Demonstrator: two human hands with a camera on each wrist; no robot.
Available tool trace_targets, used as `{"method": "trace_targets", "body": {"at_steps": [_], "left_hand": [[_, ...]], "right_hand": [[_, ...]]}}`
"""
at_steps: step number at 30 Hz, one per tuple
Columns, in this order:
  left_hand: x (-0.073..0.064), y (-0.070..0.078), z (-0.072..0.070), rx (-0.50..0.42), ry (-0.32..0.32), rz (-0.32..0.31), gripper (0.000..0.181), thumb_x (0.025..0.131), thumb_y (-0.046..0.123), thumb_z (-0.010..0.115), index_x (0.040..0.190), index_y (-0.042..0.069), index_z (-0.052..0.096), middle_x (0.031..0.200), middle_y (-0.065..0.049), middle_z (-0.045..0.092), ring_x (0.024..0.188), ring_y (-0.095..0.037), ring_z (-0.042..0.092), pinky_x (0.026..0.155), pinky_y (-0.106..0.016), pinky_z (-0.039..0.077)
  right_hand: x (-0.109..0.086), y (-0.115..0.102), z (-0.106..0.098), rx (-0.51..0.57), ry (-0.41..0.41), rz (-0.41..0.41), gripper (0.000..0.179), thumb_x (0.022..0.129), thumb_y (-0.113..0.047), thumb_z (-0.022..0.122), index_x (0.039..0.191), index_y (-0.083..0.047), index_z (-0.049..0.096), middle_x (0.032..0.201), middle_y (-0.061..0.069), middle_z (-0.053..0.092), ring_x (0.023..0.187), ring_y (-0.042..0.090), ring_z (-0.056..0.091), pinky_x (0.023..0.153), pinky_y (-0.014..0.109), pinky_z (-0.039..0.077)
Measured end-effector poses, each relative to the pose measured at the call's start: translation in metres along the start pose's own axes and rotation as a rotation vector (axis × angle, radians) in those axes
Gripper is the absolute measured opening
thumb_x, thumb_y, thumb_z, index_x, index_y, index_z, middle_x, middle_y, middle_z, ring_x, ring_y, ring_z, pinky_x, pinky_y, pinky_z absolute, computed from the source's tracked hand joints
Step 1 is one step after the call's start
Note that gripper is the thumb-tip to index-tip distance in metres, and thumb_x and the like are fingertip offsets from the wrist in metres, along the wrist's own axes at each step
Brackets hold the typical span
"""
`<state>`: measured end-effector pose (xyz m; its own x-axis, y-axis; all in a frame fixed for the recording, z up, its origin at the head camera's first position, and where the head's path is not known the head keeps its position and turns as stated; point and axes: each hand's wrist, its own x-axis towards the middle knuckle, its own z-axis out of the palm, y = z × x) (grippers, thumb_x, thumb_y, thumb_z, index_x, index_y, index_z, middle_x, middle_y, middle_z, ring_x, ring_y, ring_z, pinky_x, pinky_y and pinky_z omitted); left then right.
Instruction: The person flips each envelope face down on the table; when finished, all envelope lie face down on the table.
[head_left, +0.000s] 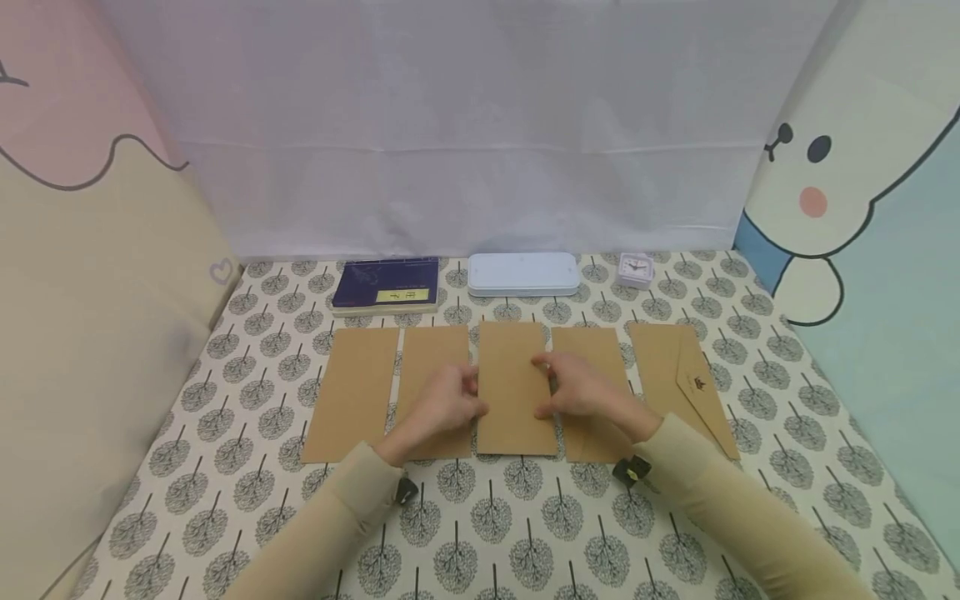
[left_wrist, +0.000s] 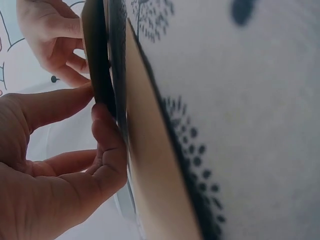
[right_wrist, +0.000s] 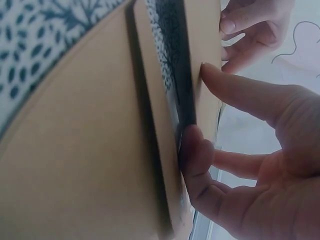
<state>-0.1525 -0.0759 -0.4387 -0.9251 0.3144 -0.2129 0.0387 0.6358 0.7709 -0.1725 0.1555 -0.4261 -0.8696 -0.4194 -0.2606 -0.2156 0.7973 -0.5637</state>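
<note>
Several brown kraft-paper envelopes lie in a row on the patterned cloth. The middle envelope [head_left: 513, 392] is between my two hands, slightly raised off the cloth. My left hand [head_left: 444, 402] pinches its left edge, thumb on the upper face and fingers at the underside in the left wrist view. At the opposite edge, my right hand [head_left: 583, 388] pinches it with thumb and fingertips. Under my left forearm and hand is the second envelope [head_left: 429, 350]; the fourth envelope [head_left: 588, 346] is partly covered by my right hand. The rightmost envelope [head_left: 660, 367] shows a flap with a dark crown mark.
Behind the row stand a dark blue book [head_left: 382, 279], a pale blue flat case [head_left: 523, 273] and a small lilac clock [head_left: 635, 269]. The leftmost envelope [head_left: 352, 392] lies flat. Cloth walls [head_left: 480, 125] enclose the back and both sides.
</note>
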Motion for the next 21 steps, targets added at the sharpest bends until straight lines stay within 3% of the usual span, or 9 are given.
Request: {"method": "trace_targets", "body": {"at_steps": [1,5,8,14,21], "left_hand": [[0.0002,0.0004,0.0001,0.005,-0.011,-0.008,0.063,0.074,0.006,0.078,0.131,-0.005,0.053,0.085,-0.004,0.056,0.059,-0.014,0.054,0.051,-0.027,0.049],[0.0018,0.0015,0.0014,0.046,-0.039,-0.031,0.036,0.073,0.008,0.079,0.104,-0.002,0.063,0.090,-0.006,0.056,0.061,-0.015,0.053,0.052,-0.026,0.049],[0.0024,0.0018,0.0025,0.076,-0.047,-0.038,0.025,0.073,0.010,0.080,0.084,0.004,0.059,0.086,-0.006,0.055,0.061,-0.014,0.051,0.050,-0.025,0.046],[0.0026,0.0034,0.0021,0.116,-0.048,-0.019,0.028,0.071,0.012,0.080,0.080,0.002,0.056,0.069,-0.003,0.047,0.057,-0.014,0.043,0.048,-0.025,0.036],[0.0047,0.0035,-0.0007,0.146,-0.047,0.003,0.032,0.069,0.013,0.081,0.071,0.006,0.050,0.062,-0.001,0.043,0.053,-0.013,0.041,0.047,-0.025,0.032]], "right_hand": [[-0.0002,-0.0005,0.0001,-0.007,0.000,-0.001,0.090,0.063,-0.022,0.089,0.138,0.001,0.045,0.118,0.017,0.057,0.107,0.031,0.054,0.093,0.045,0.044],[-0.0008,-0.0021,0.0004,-0.034,-0.006,-0.005,0.089,0.064,-0.022,0.089,0.137,0.002,0.045,0.118,0.018,0.057,0.108,0.032,0.053,0.093,0.045,0.043],[-0.0011,-0.0030,0.0005,-0.044,-0.011,0.001,0.088,0.064,-0.021,0.089,0.137,0.002,0.046,0.116,0.018,0.058,0.107,0.031,0.053,0.092,0.044,0.044],[0.0000,-0.0033,0.0016,-0.080,-0.011,0.021,0.088,0.063,-0.023,0.089,0.137,0.000,0.047,0.111,0.016,0.057,0.102,0.029,0.053,0.089,0.042,0.046],[0.0017,-0.0025,0.0044,-0.092,0.001,0.026,0.089,0.062,-0.025,0.090,0.137,-0.001,0.048,0.110,0.013,0.056,0.101,0.027,0.051,0.089,0.042,0.044]]}}
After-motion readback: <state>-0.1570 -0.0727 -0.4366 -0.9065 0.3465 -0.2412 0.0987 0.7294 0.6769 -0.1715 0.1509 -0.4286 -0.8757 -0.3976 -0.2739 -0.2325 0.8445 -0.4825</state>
